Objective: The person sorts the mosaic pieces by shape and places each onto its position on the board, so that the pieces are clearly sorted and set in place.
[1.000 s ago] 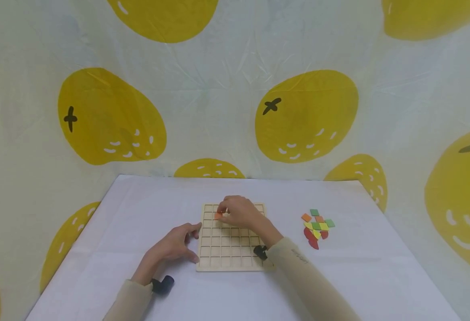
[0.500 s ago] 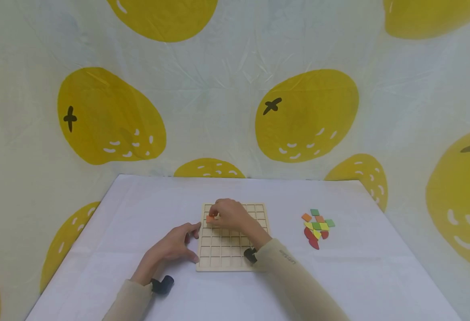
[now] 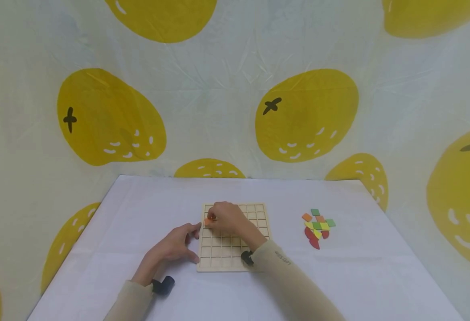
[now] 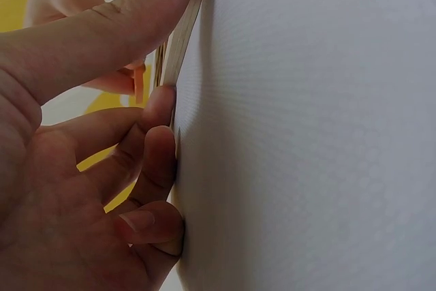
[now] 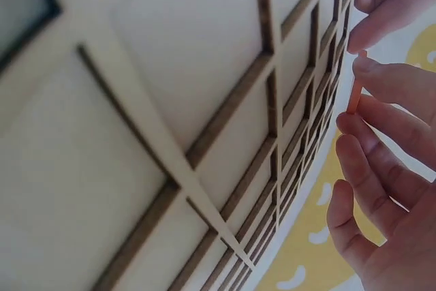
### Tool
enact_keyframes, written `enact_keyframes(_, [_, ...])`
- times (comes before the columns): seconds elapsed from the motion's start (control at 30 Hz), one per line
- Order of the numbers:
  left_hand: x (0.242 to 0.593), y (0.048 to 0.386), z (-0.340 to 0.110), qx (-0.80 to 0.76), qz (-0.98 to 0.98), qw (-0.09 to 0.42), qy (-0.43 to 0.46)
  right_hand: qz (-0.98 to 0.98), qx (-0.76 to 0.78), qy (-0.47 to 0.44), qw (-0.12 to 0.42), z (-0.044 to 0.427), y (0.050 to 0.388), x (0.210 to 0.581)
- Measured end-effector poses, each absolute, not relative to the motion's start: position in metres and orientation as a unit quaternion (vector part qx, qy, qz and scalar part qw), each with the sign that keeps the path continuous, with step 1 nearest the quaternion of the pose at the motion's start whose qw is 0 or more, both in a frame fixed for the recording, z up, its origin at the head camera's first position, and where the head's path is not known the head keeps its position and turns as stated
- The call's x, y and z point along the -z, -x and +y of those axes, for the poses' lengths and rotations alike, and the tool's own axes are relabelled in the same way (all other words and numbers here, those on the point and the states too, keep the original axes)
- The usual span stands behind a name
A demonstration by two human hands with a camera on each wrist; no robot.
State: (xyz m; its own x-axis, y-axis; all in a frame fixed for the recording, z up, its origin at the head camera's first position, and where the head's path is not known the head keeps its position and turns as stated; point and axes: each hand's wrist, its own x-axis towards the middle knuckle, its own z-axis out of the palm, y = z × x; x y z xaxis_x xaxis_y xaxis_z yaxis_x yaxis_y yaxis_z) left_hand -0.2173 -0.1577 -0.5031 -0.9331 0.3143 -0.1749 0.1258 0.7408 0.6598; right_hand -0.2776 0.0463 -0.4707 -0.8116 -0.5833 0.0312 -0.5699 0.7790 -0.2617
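Note:
Between thumb and fingers my right hand [image 3: 228,218] pinches an orange square tile [image 3: 208,222] over the upper left squares of the wooden grid board [image 3: 219,269]. In the right wrist view the tile [image 5: 355,93] appears edge-on, close to the board's surface [image 5: 225,93]. My left hand [image 3: 175,243] rests along the board's left edge, thumb near the lower corner and index finger higher up. The left wrist view has the thumb [image 4: 102,39] and a fingertip against the board's side [image 4: 184,32], other fingers bent loosely on the table.
Right of the board lies a loose group of flat pieces: green squares [image 3: 315,212], orange squares [image 3: 307,217], yellow pieces [image 3: 324,226] and red curved pieces [image 3: 314,243]. A white cloth covers the table [image 3: 359,276]. Behind hangs a fruit-patterned curtain [image 3: 211,89].
My right hand has moved left and slightly nearer with the orange tile, from the second column towards the board's left edge. The left hand stays in place.

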Motion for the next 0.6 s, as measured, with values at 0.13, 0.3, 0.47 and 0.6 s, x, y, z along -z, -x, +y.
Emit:
enact_keyframes(0.13, [0.5032, 0.2176, -0.1586, -0.341, 0.922, 0.138, -0.123, 0.945, 0.119, 0.305, 0.026, 0.0450, 0.2786, 0.4720])
enact_keyframes(0.3, [0.5040, 0.2175, -0.1603, -0.344, 0.920, 0.134, -0.134, 0.946, 0.114, 0.303, 0.022, 0.0435, 0.2784, 0.4729])
enact_keyframes(0.47, [0.5035, 0.2175, -0.1595, -0.344, 0.920, 0.137, -0.130, 0.947, 0.114, 0.301, 0.018, 0.0430, 0.2790, 0.4779])
enact_keyframes(0.6, [0.5030, 0.2177, -0.1588, -0.341, 0.921, 0.138, -0.125, 0.947, 0.114, 0.300, 0.014, 0.0430, 0.2791, 0.4799])
